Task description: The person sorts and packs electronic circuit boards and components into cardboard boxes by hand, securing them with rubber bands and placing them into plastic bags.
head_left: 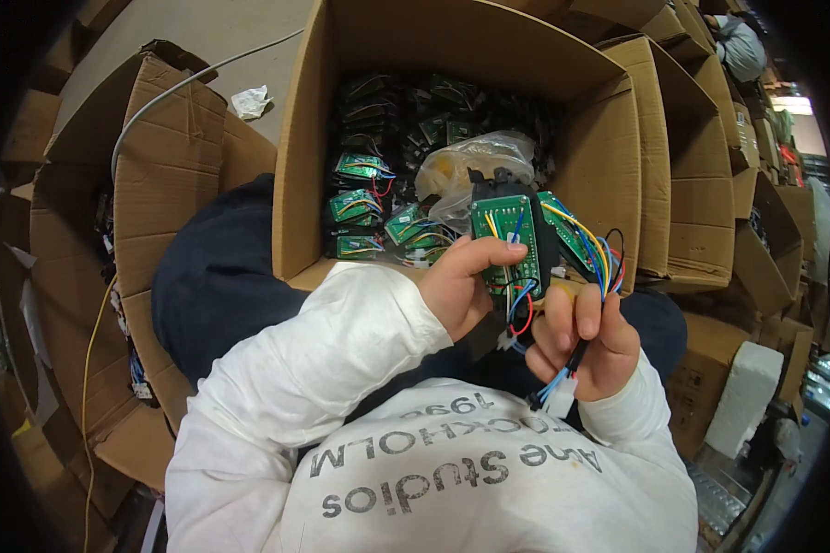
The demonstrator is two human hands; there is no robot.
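Observation:
My left hand (461,284) is closed on a green circuit board (500,219) in a black housing, its thumb lying across the board's face. Short yellow, white, blue and red wires loop over that board. A second green circuit board (563,230) sits close against its right side. From there yellow, blue, red and black wires (602,258) run down into my right hand (592,343), whose fingers pinch the bundle. Below those fingers a white plug connector (560,396) and blue wire ends hang out. Both boards are above the near right part of an open cardboard box (290,157).
Inside the box lie several rows of wired green boards (355,207) and a crumpled clear plastic bag (475,166). More open cartons (171,120) stand left and right. A grey cable (221,63) bends over the left carton. White foam (745,398) is at right; a person (740,48) is far behind.

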